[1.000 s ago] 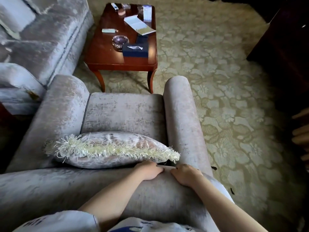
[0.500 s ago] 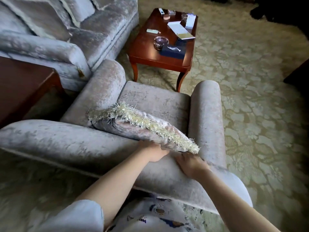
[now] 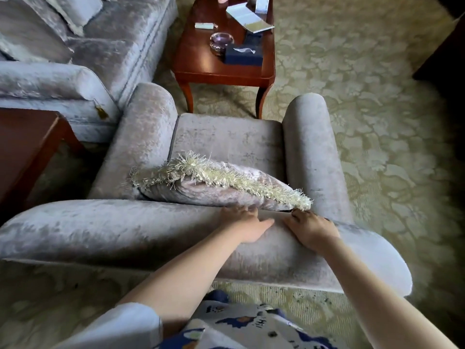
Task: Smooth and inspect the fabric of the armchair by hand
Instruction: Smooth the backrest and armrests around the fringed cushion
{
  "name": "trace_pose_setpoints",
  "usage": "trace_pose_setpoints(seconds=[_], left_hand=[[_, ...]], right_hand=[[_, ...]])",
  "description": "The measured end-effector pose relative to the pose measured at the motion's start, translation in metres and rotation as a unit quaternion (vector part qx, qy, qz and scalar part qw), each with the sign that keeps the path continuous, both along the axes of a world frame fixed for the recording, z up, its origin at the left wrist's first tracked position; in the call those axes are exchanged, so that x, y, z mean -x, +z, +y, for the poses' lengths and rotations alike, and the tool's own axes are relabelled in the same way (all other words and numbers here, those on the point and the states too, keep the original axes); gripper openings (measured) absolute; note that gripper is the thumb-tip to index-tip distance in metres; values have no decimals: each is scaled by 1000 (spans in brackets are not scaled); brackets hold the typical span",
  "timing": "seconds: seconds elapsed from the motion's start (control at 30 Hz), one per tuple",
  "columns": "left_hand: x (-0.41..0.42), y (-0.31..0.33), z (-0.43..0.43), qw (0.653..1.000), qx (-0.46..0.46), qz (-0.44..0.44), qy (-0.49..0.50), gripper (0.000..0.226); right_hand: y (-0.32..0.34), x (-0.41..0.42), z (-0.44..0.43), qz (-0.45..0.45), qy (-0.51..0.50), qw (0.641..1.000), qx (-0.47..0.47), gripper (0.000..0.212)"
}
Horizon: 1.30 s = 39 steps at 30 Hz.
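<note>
A grey-lilac velvet armchair fills the middle of the view, seen from behind its backrest. A matching cushion with a cream fringe leans on the seat against the backrest. My left hand lies flat on the top of the backrest, fingers spread and reaching over its front edge under the cushion. My right hand rests palm down on the same rolled top a little to the right, fingertips at the cushion's fringed corner. Neither hand holds anything.
A matching sofa stands at the back left. A red-brown coffee table in front of the chair carries an ashtray, a dark tissue box and papers. A dark wooden side table sits at the left. Patterned carpet surrounds everything.
The view has swung and pulled back, so the chair's back now shows in full. Both hands stay on top of the backrest; the left fingers have spread flatter toward the cushion.
</note>
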State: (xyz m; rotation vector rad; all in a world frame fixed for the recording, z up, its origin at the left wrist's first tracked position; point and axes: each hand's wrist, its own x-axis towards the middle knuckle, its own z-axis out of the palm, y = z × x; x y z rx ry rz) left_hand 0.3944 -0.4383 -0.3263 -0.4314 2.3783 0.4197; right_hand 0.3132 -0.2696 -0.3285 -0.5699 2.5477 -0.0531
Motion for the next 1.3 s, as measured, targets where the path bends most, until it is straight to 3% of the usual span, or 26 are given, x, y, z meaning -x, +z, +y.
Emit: trace_pose_setpoints(seconds=[0.33,0.4,0.5,0.6,0.67,0.73,0.8,1.0,1.17,1.3], left_hand=[[-3,1,-1,999,31,2,-22,86],[-5,4,4,998,68,-6,17,86],[-8,9,21,976,154,4,152,86],[-19,13,74,916,221,74,326,81],[-24,9,117,836,243,195,452,87],[-16,12,141,748,238,270,558,101],[-10,16,143,699,237,275,616,108],[0,10,139,728,282,175,599,84],[7,7,136,727,309,150,595,85],[5,3,134,728,324,131,590,84]], right_hand=[[-5,-4,-3,30,14,999,15,48],[-4,-5,-3,20,29,999,26,50],[6,-7,5,-1,106,991,85,66],[15,-8,36,-17,259,961,91,100],[17,-6,64,-26,320,943,90,118],[20,3,80,-31,339,934,106,123],[19,12,88,-32,355,928,111,122],[13,15,101,-49,361,920,147,117],[10,23,98,-57,385,909,153,116],[11,29,93,-92,450,873,162,121]])
